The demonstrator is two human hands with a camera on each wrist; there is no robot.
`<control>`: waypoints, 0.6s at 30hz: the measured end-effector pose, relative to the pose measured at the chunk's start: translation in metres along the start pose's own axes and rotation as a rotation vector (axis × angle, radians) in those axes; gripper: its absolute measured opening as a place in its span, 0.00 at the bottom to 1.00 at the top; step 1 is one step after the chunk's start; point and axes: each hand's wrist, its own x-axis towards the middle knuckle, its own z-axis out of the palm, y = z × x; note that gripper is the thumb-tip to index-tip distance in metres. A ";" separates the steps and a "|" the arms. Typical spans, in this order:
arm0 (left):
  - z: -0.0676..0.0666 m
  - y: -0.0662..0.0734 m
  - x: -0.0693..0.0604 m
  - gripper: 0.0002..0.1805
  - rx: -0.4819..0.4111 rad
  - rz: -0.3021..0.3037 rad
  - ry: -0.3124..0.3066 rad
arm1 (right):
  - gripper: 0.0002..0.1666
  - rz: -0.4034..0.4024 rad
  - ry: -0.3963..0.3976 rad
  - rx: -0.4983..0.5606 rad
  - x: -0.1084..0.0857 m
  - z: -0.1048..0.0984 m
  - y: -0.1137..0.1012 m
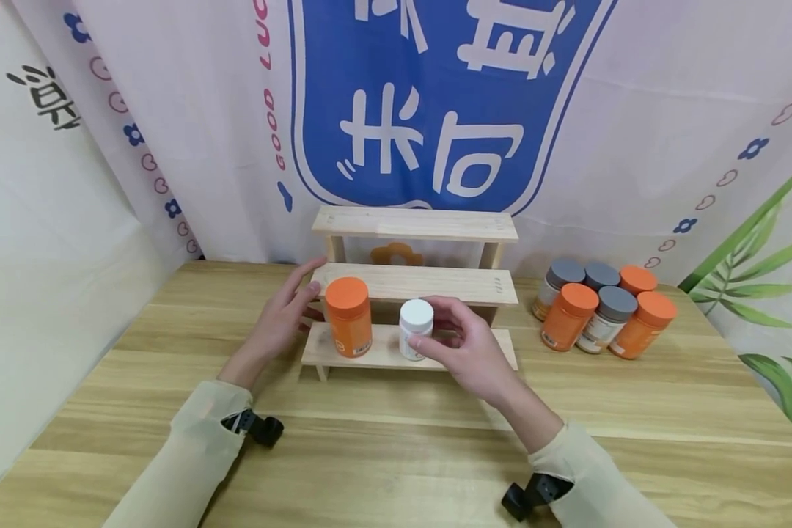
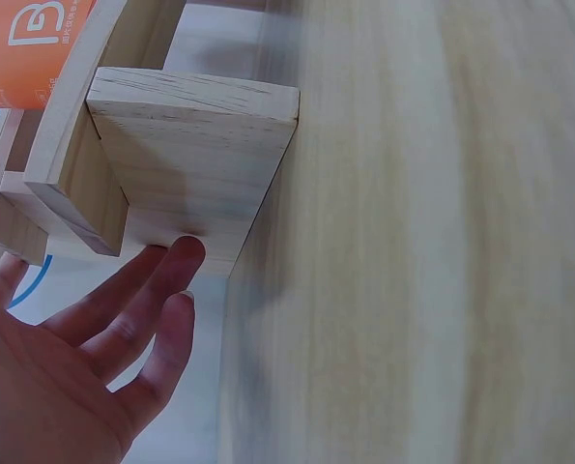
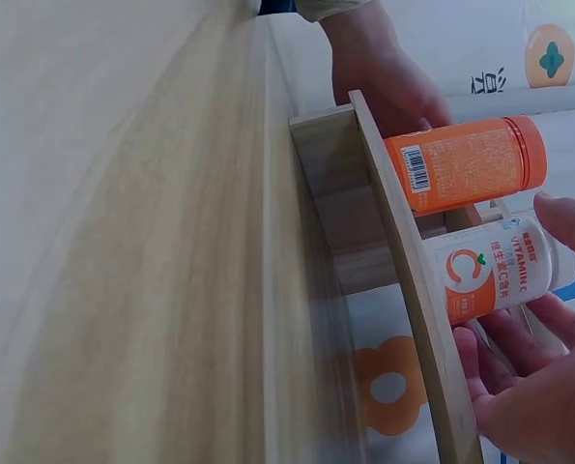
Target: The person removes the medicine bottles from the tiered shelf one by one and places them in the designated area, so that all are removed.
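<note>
A wooden three-step rack (image 1: 416, 284) stands on the table, with two bottles on its lowest step. The orange bottle (image 1: 348, 319) with an orange cap is upright on the left. To its right stands a smaller white bottle (image 1: 416, 330), labelled Vitamin C in the right wrist view. My right hand (image 1: 471, 352) holds the white bottle from its right side, thumb in front and fingers curled behind. At the rack's left end is my left hand (image 1: 280, 323), its fingers spread and extended; in the left wrist view, some fingertips reach the rack's side.
On the table (image 1: 383, 455), right of the rack, several bottles stand close together, among them an orange-capped bottle (image 1: 570, 317) and a grey-capped bottle (image 1: 606, 320). A printed curtain (image 1: 237, 110) hangs close behind the rack. The rack's upper steps bear no bottles.
</note>
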 end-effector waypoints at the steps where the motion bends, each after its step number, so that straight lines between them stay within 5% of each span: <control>1: -0.001 0.000 -0.001 0.30 -0.001 -0.002 0.000 | 0.34 0.001 0.002 0.002 0.000 0.001 0.000; 18: 0.000 -0.002 0.000 0.30 0.003 0.003 0.003 | 0.25 -0.016 0.024 -0.045 0.004 0.006 0.000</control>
